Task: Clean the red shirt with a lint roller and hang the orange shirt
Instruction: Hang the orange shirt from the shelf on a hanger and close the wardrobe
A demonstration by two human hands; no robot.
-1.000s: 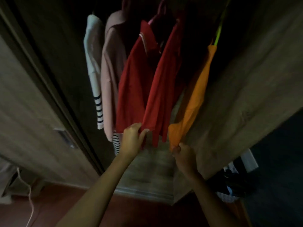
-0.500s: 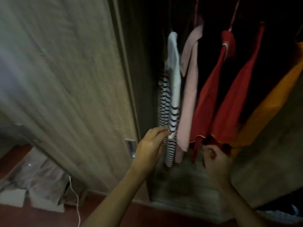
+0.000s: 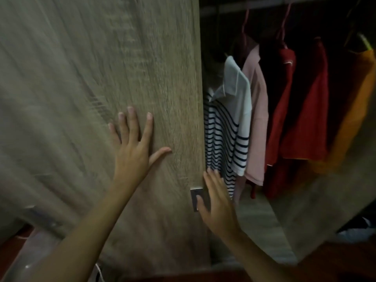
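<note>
The red shirt (image 3: 299, 110) hangs on a pink hanger inside the dark wardrobe, right of centre. The orange shirt (image 3: 354, 119) hangs beside it at the far right on a yellow-green hanger. My left hand (image 3: 134, 147) lies flat with fingers spread on the wooden sliding door (image 3: 101, 78). My right hand (image 3: 217, 202) is open at the door's right edge, its thumb on the small metal recessed handle (image 3: 196, 195). Neither hand holds anything. No lint roller is in view.
A striped white-and-navy shirt (image 3: 227, 127) and a pink shirt (image 3: 256, 119) hang left of the red one, close to the door edge. The wardrobe's wooden floor (image 3: 258, 220) and right side panel (image 3: 325, 200) frame the opening. Pale plastic lies at the bottom left.
Both hands have let go of the shirt hems and moved left onto the sliding door. The view has swung left, so the door now fills the left half.
</note>
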